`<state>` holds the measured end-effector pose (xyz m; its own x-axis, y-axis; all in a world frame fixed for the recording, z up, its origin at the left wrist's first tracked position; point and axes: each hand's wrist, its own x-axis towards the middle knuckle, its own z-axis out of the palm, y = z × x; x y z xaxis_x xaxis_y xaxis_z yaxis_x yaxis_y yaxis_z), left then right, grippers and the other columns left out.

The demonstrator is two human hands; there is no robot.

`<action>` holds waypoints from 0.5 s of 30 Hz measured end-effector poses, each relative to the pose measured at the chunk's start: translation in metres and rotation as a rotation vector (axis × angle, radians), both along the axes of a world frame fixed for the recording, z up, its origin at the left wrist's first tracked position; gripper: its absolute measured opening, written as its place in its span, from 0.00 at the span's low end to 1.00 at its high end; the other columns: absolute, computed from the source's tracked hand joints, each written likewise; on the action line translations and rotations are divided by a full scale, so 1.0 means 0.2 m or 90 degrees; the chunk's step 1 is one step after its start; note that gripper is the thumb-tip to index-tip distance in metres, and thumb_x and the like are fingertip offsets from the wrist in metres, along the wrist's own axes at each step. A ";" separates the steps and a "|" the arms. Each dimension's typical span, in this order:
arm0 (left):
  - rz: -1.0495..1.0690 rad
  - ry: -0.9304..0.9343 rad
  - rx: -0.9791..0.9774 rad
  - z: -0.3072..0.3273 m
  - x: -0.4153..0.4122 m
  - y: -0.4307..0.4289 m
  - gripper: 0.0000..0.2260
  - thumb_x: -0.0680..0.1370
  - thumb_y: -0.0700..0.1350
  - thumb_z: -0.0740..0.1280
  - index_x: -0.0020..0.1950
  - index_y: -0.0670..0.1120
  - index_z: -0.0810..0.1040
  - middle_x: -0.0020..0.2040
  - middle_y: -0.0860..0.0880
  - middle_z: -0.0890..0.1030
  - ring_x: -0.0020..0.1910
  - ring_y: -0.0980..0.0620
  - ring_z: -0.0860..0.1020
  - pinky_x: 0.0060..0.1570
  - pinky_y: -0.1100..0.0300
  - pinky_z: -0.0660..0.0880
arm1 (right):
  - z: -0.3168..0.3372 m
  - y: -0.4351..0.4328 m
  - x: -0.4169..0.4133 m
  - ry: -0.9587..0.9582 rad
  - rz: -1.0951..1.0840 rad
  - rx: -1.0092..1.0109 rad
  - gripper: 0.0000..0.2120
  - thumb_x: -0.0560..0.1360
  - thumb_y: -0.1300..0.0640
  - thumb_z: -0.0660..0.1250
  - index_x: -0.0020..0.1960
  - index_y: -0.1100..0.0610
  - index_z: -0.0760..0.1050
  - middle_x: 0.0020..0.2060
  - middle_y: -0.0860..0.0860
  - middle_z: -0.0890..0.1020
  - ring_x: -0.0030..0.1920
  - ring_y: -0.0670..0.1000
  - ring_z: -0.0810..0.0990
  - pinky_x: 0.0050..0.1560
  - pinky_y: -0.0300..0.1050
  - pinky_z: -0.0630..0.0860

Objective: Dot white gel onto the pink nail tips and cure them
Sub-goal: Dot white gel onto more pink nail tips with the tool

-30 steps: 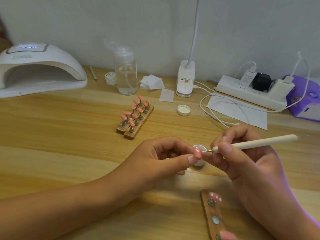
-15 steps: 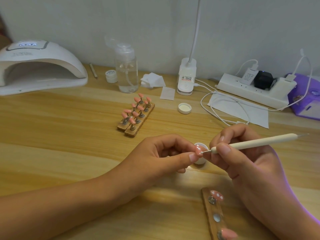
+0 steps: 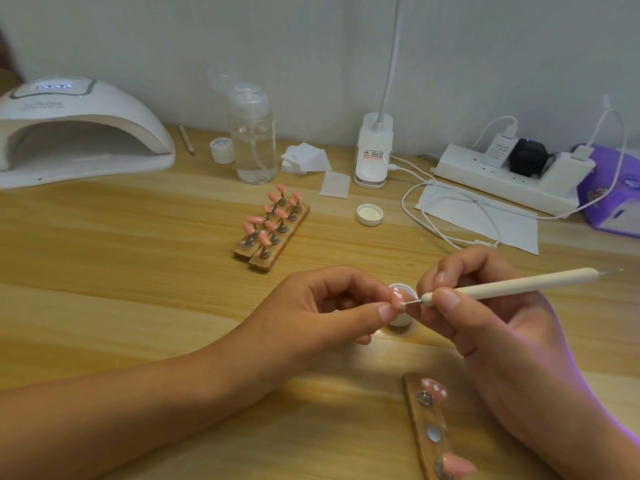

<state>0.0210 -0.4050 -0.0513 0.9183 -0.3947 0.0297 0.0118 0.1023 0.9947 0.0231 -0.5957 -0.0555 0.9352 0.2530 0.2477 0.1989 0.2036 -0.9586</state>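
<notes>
Hardly shifted since a moment ago, my left hand [image 3: 322,306] pinches the pink nail tip [image 3: 396,298] steady so my right hand [image 3: 485,320], gripping the dotting tool [image 3: 512,284], can place gel exactly.

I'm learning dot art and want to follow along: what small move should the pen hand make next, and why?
Probably lift the dotting pen straight off. Its metal point is touching the pink nail tip that the left hand pinches, where white dots already show, so this dot seems laid. The right hand could then re-dip in the gel pot just behind.
</notes>
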 end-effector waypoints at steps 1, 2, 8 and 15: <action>0.000 0.000 0.001 0.00 0.00 0.00 0.05 0.71 0.42 0.71 0.42 0.52 0.85 0.40 0.53 0.83 0.37 0.62 0.77 0.39 0.69 0.75 | 0.00 0.00 0.00 0.001 0.000 -0.002 0.18 0.63 0.41 0.78 0.41 0.52 0.76 0.36 0.50 0.80 0.41 0.51 0.81 0.49 0.46 0.80; 0.000 -0.001 0.000 0.00 0.00 0.00 0.05 0.71 0.42 0.71 0.42 0.52 0.85 0.40 0.53 0.82 0.37 0.62 0.77 0.39 0.69 0.74 | 0.00 0.00 0.00 0.001 0.000 -0.001 0.18 0.63 0.41 0.78 0.41 0.52 0.77 0.36 0.50 0.80 0.41 0.51 0.81 0.49 0.46 0.80; 0.000 0.001 -0.015 0.01 -0.01 -0.01 0.04 0.70 0.42 0.71 0.40 0.50 0.84 0.38 0.55 0.82 0.35 0.62 0.77 0.38 0.70 0.74 | 0.00 0.00 0.00 0.002 0.005 0.005 0.17 0.64 0.42 0.78 0.41 0.52 0.76 0.36 0.49 0.79 0.40 0.50 0.80 0.50 0.46 0.80; -0.002 0.001 -0.005 0.01 0.00 0.00 0.05 0.72 0.41 0.72 0.41 0.51 0.85 0.38 0.55 0.82 0.36 0.62 0.77 0.38 0.70 0.74 | 0.00 0.00 0.00 0.000 0.005 -0.004 0.18 0.64 0.41 0.78 0.41 0.52 0.76 0.36 0.49 0.80 0.40 0.50 0.80 0.49 0.45 0.79</action>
<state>0.0201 -0.4054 -0.0491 0.9171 -0.3975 0.0312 0.0138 0.1099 0.9938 0.0230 -0.5954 -0.0550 0.9333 0.2613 0.2463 0.1975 0.1994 -0.9598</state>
